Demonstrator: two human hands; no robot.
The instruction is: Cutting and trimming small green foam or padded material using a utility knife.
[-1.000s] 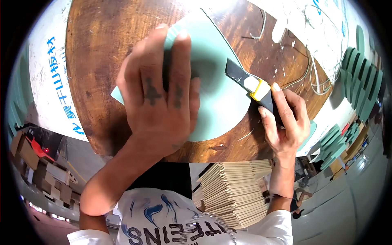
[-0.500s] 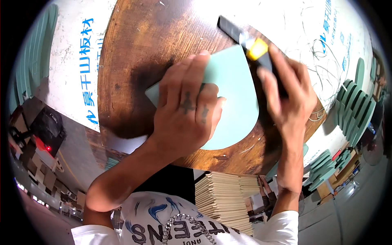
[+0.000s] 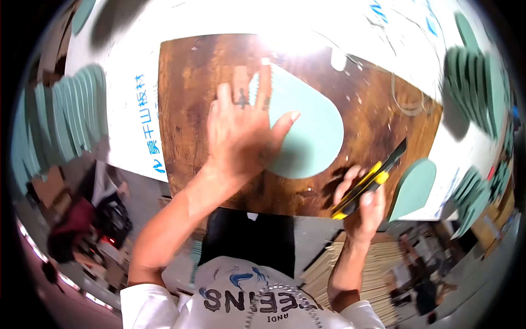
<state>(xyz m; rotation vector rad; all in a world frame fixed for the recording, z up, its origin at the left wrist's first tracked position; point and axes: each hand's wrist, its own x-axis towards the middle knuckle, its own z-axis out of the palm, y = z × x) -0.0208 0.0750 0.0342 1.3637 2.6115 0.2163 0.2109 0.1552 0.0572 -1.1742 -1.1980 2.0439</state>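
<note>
My left hand (image 3: 244, 131) presses flat, fingers spread, on the pale green rounded foam sheet (image 3: 307, 131); my right hand (image 3: 364, 205), lower right, grips a yellow-black utility knife (image 3: 370, 183)

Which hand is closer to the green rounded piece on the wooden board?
Left. The left hand lies flat on the green rounded piece; the right hand, gripping a yellow utility knife, is off its lower right edge.

Brown wooden board (image 3: 219, 71) laid over a white sheeted tabletop (image 3: 131, 60); pale green teardrop-shaped piece (image 3: 307, 131) flat on it, another green piece (image 3: 413, 186) at right edge.
</note>
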